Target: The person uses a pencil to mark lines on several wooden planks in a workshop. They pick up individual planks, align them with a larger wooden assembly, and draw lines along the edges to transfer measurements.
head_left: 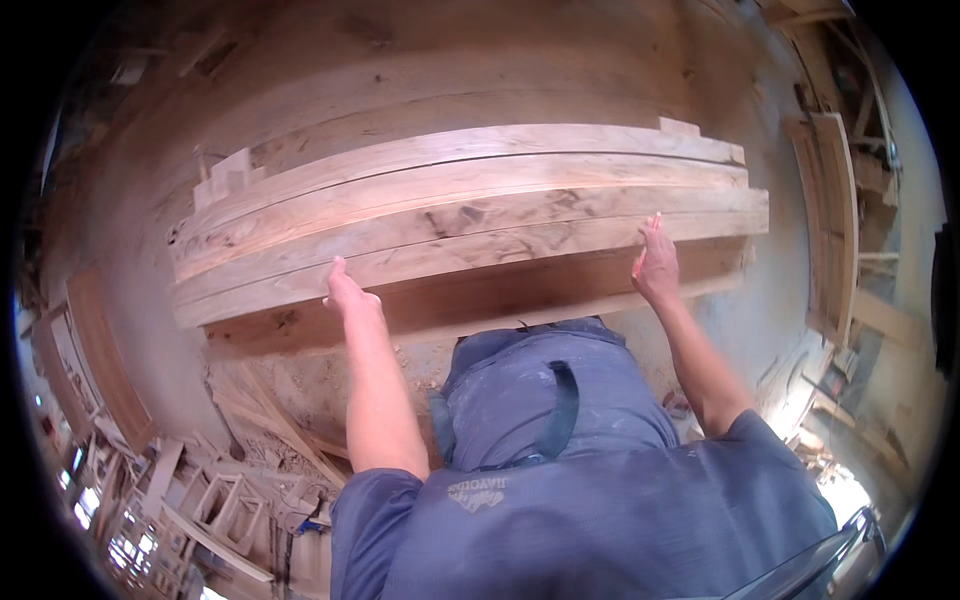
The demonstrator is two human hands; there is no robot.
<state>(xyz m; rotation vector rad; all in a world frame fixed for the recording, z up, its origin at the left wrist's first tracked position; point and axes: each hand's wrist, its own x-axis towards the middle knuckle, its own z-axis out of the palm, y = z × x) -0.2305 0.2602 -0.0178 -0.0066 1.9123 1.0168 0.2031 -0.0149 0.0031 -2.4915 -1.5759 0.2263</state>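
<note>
Both hands, left hand (345, 290) and right hand (655, 262), press flat, fingers spread, on the near plank (470, 255); it looks heavy, stiff, rough-edged.

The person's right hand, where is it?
In the head view, the right hand is right of centre, resting on the near edge of the stacked planks.

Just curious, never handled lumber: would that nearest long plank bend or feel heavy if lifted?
The nearest plank looks thick and solid, so probably stiff and heavy. Both the left hand and right hand rest on it, suggesting two-handed handling. Its flat faces make rolling unlikely.
</note>
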